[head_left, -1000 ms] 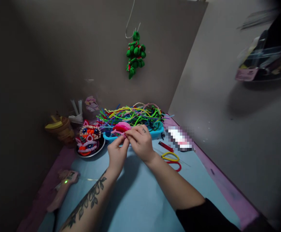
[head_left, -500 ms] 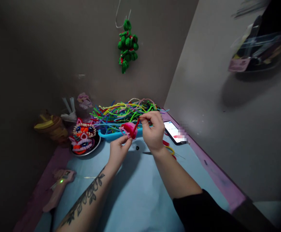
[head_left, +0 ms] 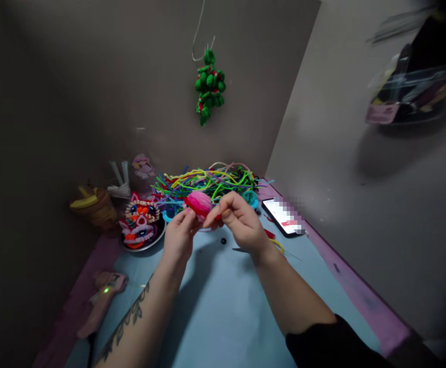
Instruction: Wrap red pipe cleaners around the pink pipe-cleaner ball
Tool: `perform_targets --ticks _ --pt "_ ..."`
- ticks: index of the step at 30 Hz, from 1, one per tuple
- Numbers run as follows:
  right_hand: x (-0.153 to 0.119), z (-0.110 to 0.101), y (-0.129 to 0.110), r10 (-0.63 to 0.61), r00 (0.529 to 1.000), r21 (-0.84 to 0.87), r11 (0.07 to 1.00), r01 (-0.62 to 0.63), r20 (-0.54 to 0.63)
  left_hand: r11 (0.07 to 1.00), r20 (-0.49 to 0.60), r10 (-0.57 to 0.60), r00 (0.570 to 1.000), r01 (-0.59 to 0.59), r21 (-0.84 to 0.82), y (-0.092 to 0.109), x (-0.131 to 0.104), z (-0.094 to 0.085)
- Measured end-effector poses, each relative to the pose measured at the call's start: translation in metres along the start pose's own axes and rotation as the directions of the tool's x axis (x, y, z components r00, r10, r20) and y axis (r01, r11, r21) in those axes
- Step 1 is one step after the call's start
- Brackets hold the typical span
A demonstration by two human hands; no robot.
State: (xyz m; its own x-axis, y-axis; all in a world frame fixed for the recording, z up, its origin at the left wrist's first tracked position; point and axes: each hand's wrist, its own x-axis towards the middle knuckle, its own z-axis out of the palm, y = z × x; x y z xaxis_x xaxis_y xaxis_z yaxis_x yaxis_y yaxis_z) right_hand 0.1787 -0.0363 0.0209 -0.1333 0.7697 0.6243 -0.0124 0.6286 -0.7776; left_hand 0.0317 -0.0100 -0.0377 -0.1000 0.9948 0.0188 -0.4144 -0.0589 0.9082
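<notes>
A small pink and red piece of pipe-cleaner craft (head_left: pixel 199 202) is held up over the table, in front of the heap of pipe cleaners. My left hand (head_left: pixel 180 232) is closed on its lower left edge, thumb and fingers pinching. Close beside it, my right hand (head_left: pixel 240 220) pinches a red pipe cleaner (head_left: pixel 218 217) that runs to the piece; the fingers hide most of that strand. A small black bead (head_left: pixel 223 240) lies on the table below the hands. Scissors with yellow handles (head_left: pixel 276 246) rest under my right wrist, partly covered.
Many coloured pipe cleaners (head_left: pixel 207 179) lie heaped in a blue tray (head_left: pixel 167 216). To the left, a dark plate (head_left: pixel 143 247) bears fuzzy animal-face crafts (head_left: pixel 140 220), with a pink glue gun (head_left: pixel 102 301) nearer me. A phone (head_left: pixel 283 217) lies at right. Green decoration (head_left: pixel 210 84) hangs on the wall.
My right hand has come down, and the red pipe cleaner it held upright now lies low beside the piece. The pink piece has turned in my left hand. The view has shifted slightly.
</notes>
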Motion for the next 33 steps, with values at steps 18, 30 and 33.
perform_targets --ticks 18,30,33 --pt "0.008 0.013 0.025 0.382 0.886 -0.402 0.878 -0.259 0.264 0.948 -0.072 0.038 0.997 -0.059 -0.313 0.02 -0.001 -0.003" --pt "0.007 0.02 0.013 0.389 0.858 -0.438 0.87 -0.224 0.334 0.943 -0.197 0.221 0.955 -0.261 -0.207 0.021 -0.003 -0.002" --pt "0.006 0.022 0.015 0.391 0.855 -0.446 0.868 -0.219 0.34 0.941 -0.215 0.225 0.95 -0.27 -0.207 0.021 -0.001 -0.003"
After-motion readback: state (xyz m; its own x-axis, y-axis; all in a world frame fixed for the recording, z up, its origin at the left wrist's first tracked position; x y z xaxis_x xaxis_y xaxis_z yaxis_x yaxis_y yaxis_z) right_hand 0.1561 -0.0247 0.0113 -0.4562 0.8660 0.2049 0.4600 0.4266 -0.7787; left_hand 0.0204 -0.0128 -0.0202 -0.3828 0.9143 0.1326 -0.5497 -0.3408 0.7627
